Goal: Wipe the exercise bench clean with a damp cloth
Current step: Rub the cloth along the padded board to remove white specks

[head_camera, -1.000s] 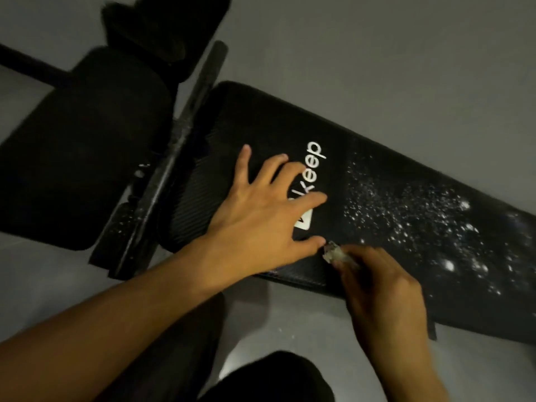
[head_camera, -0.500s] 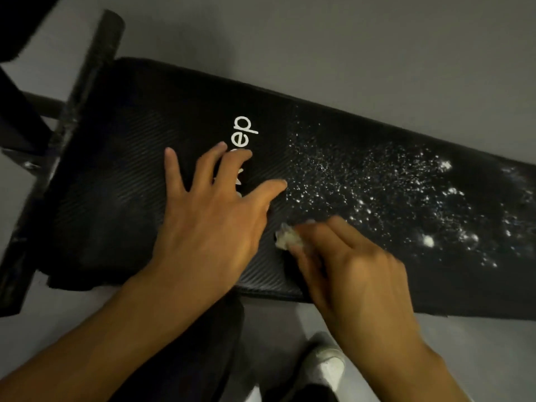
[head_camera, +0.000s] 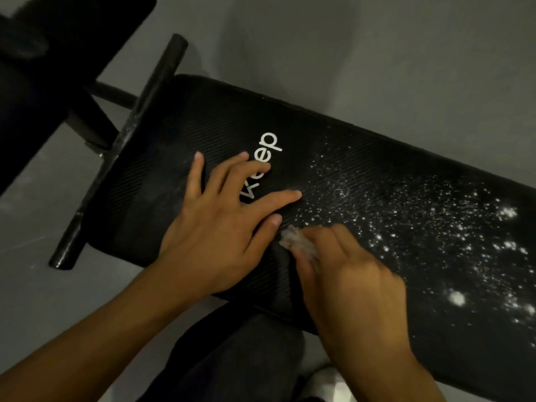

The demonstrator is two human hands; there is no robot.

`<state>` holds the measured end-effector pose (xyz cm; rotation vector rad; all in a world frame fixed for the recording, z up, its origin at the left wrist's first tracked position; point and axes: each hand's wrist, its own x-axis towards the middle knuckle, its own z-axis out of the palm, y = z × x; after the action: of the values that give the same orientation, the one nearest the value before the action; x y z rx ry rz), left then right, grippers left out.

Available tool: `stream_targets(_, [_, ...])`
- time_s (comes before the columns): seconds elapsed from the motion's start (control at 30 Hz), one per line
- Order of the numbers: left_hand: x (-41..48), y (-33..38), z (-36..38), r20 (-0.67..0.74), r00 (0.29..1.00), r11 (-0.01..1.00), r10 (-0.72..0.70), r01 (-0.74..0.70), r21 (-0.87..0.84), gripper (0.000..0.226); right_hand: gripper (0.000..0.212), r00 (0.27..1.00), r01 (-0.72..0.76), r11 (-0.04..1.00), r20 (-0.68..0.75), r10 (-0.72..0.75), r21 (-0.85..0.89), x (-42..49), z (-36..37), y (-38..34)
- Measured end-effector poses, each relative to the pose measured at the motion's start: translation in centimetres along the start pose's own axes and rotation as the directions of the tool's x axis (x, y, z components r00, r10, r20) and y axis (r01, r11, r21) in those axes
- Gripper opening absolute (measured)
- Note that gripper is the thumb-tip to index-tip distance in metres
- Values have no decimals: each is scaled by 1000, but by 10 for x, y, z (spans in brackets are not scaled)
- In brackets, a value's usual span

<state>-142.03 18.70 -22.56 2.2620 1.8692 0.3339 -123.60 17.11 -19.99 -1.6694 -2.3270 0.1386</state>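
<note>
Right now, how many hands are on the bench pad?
2. The left hand lies flat on the white logo; the right hand, beside it, holds the cloth against the bench pad.

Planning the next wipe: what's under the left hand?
The left hand lies flat on the bench pad, covering part of the white logo. Anything else beneath it is hidden.

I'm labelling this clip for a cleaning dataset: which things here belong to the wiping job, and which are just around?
In the job: bench pad, white specks on it, cloth, right hand holding it, left hand flat on the pad.
Just around: black crossbar, second pad, grey floor, white shoe.
</note>
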Motion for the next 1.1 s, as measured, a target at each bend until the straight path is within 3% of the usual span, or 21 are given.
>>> stream_targets(0.23, [-2,-8,8,-55,998,999,21,-23,-27,44,14,996,68,998,52,-67,-17,-5,-9,-1])
stream_targets(0.4, [-2,-8,9,-54,998,1000,23,-24,-16,47,15,1000,-20,999,-1,20,-51,20,-2,-4])
stream_targets(0.57, [1,-9,10,-57,998,1000,25,-25,-14,47,18,998,-34,999,56,36,-33,-13,-8,-12])
stream_targets(0.8, [0,-9,10,-74,997,1000,22,-22,-1,48,22,995,-63,996,69,67,-57,27,-4,-6])
stream_targets(0.97, [-1,-10,12,-88,996,1000,19,-21,-18,47,20,980,-61,998,192,57,13,5,-20,-3])
stream_targets(1.1, [0,-6,12,-89,996,1000,-7,5,-16,49,23,988,-34,997,146,45,-76,38,-17,4])
